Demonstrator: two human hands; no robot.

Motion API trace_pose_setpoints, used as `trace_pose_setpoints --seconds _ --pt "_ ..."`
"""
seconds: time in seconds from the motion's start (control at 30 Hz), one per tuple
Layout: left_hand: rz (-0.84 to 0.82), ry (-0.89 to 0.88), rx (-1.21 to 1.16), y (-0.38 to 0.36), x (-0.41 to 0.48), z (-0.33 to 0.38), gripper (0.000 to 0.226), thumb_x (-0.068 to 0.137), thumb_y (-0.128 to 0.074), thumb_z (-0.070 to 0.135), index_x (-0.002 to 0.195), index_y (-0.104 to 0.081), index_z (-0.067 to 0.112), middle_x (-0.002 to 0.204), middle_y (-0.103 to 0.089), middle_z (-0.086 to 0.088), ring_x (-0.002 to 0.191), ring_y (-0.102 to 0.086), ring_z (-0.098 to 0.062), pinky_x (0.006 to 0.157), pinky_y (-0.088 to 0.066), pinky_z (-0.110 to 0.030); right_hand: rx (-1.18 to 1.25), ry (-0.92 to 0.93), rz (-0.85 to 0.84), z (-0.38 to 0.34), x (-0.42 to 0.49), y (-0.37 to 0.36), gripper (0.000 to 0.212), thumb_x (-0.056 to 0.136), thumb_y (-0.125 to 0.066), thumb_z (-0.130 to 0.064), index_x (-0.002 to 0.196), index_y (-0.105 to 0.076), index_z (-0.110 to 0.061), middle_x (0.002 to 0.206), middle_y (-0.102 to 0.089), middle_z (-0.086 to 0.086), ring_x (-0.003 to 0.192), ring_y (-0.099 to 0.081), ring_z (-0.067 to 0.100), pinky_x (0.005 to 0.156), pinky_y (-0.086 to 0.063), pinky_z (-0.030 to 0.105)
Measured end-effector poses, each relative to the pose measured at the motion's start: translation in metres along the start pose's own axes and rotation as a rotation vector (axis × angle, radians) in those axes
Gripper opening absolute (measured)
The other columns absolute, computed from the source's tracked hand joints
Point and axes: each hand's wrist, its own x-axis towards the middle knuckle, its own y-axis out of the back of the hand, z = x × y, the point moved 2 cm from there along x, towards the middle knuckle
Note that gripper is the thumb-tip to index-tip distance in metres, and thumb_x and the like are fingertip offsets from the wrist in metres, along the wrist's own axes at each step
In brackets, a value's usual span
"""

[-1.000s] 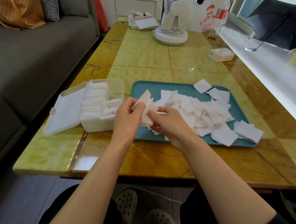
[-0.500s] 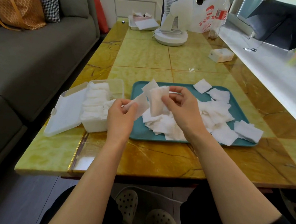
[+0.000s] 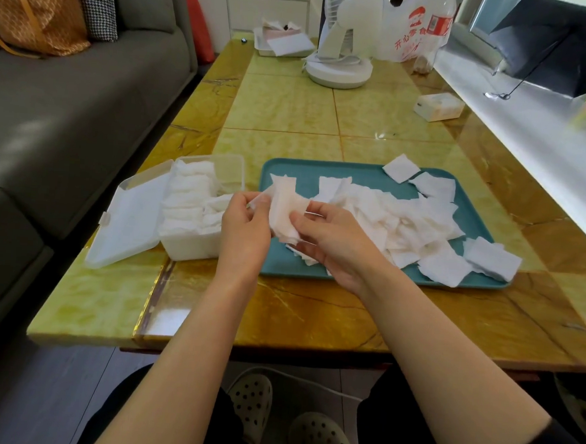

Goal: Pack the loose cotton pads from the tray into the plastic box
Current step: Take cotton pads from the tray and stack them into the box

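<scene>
Over the tray (image 3: 363, 173), left hand (image 3: 244, 231) and right hand (image 3: 336, 246) fingers (image 3: 320, 208) pinch cotton pads (image 3: 283, 211)

Open path, tray to box
Plastic box (image 3: 194, 245) sits open-topped just left of the tray (image 3: 304, 174); cotton pads (image 3: 186, 201) crowd it, far corner free.

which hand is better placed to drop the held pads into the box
Left, probably. The left hand grips the pad stack and sits right beside the open plastic box; the right hand, also holding it, is over the tray, farther from the box.
</scene>
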Motion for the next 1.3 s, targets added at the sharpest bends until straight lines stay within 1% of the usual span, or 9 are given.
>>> trace_pose_setpoints --seconds 0.1,0.27,0.53,0.67,0.73,0.83,0.93,1.1,1.3 --pt "0.005 0.056 -0.068 -0.001 0.000 0.001 0.014 0.099 -0.046 0.018 0.086 -0.052 0.016 0.084 -0.058 0.000 0.077 -0.055 -0.013 0.063 -0.045 -0.023 -0.055 -0.001 0.032 0.003 -0.001 -0.001 0.025 0.092 -0.056 -0.004 0.117 -0.055 0.000 0.097 -0.064 0.009 0.075 -0.063 0.012 0.054 -0.052 0.014" --pt "-0.022 0.088 -0.133 -0.002 -0.001 0.004 0.017 0.097 -0.052 0.027 0.093 -0.058 0.012 0.093 -0.064 -0.006 0.083 -0.060 -0.018 0.072 -0.047 -0.034 -0.118 0.020 0.047 0.003 0.000 0.001 0.013 0.091 -0.058 -0.004 0.105 -0.056 -0.007 0.089 -0.064 0.005 0.073 -0.062 0.011 0.053 -0.050 0.013" --pt "0.065 0.028 -0.059 0.003 -0.001 0.004 0.022 0.098 -0.047 0.017 0.076 -0.050 0.020 0.074 -0.055 0.005 0.066 -0.051 -0.008 0.061 -0.042 -0.025 -0.461 0.058 0.072 0.005 0.001 0.012 0.025 0.088 -0.064 -0.011 0.113 -0.059 -0.006 0.100 -0.070 0.013 0.081 -0.065 0.019 0.069 -0.052 0.024" --pt "0.106 -0.018 -0.054 0.008 0.001 0.003 0.022 0.097 -0.051 0.021 0.076 -0.051 0.023 0.077 -0.057 0.003 0.074 -0.052 -0.014 0.067 -0.041 -0.031 -0.742 0.190 0.241 0.000 0.003 0.025 0.017 0.089 -0.062 -0.013 0.104 -0.055 -0.017 0.089 -0.060 -0.002 0.081 -0.055 0.011 0.059 -0.040 0.010" --pt "0.106 -0.022 -0.048 0.010 0.003 0.001 0.020 0.097 -0.052 0.021 0.077 -0.053 0.024 0.084 -0.059 0.000 0.083 -0.055 -0.016 0.075 -0.045 -0.035 -0.696 0.247 0.302 -0.006 0.006 0.032 0.016 0.091 -0.060 -0.012 0.106 -0.059 -0.012 0.093 -0.058 -0.002 0.087 -0.053 0.010 0.068 -0.038 0.014" --pt "0.077 -0.019 -0.032 0.009 0.004 0.000 0.018 0.096 -0.053 0.019 0.079 -0.057 0.022 0.087 -0.062 0.000 0.086 -0.057 -0.016 0.081 -0.048 -0.038 -0.507 0.281 0.158 -0.014 0.004 0.031 0.006 0.091 -0.058 -0.008 0.092 -0.064 -0.008 0.087 -0.063 0.006 0.080 -0.056 0.014 0.074 -0.044 0.025" --pt "0.014 -0.019 0.003 0.006 0.003 0.000 0.016 0.097 -0.052 0.018 0.083 -0.061 0.020 0.089 -0.065 -0.004 0.086 -0.059 -0.017 0.082 -0.051 -0.040 -0.487 0.321 0.025 -0.014 0.001 0.021 0.016 0.091 -0.059 -0.007 0.078 -0.061 -0.017 0.075 -0.061 -0.003 0.071 -0.055 0.008 0.068 -0.046 0.016" --pt "-0.045 0.000 0.037 0.002 0.001 -0.001 0.015 0.098 -0.049 0.017 0.098 -0.063 0.012 0.089 -0.066 -0.002 0.079 -0.058 -0.011 0.070 -0.048 -0.026 -0.551 0.347 0.042 -0.008 0.005 0.011 0.004 0.090 -0.060 -0.010 0.093 -0.062 -0.013 0.085 -0.064 -0.006 0.074 -0.057 -0.001 0.065 -0.045 0.006" --pt "-0.052 0.013 0.082 0.002 0.002 -0.003 0.015 0.099 -0.049 0.019 0.093 -0.062 0.016 0.090 -0.065 -0.004 0.080 -0.056 -0.014 0.077 -0.048 -0.035 -0.542 0.384 0.042 -0.008 0.005 0.010 0.004 0.090 -0.061 -0.010 0.091 -0.061 -0.014 0.089 -0.064 -0.005 0.084 -0.057 -0.002 0.072 -0.044 0.004"
